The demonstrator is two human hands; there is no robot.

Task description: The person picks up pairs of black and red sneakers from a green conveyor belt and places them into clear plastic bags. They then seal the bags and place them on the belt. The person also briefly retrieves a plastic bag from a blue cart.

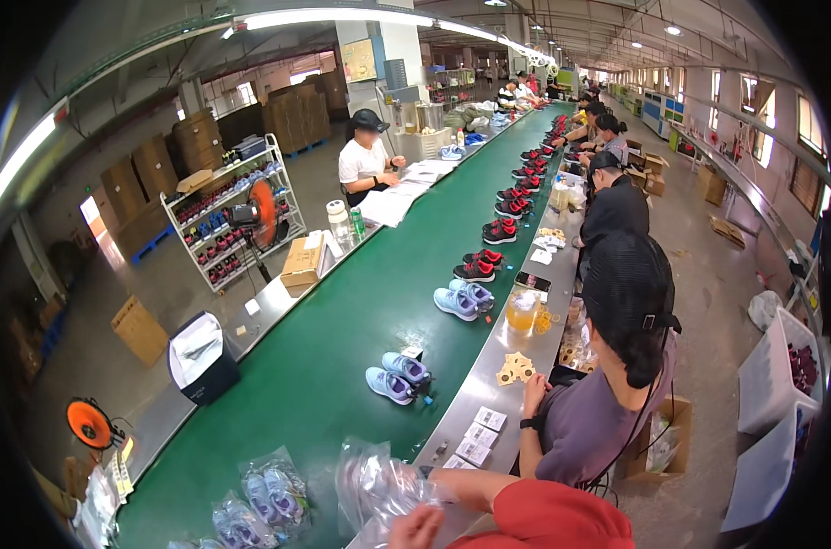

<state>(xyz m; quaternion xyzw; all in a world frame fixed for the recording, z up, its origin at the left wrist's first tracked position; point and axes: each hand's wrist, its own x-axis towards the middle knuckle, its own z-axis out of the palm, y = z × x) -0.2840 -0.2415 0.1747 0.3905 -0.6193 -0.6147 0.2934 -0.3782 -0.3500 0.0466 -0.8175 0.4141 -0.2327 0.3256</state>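
Observation:
At the lower middle, a clear plastic bag [379,471] with blurred, shoe-like shapes inside lies over the near edge of the green belt [342,366]. My right hand [431,482] reaches out of a red sleeve to the bag; film and glare hide its fingers. Below it, at the picture's lower edge, my left hand [415,528] is closed, apparently pinching the loose bag edge. Left of the bag lie bagged light-blue sneakers [275,494], with another bagged pair [237,523] nearer me. Farther up the belt stands an unbagged light-blue pair [399,377].
A co-worker in purple [571,430] sits close on the right, beside small white labelled stacks [476,443] and a jar of yellow liquid [523,311]. Black-and-red sneakers [500,231] line the belt beyond. Across stand a dark bin [202,366] and an orange fan [90,423].

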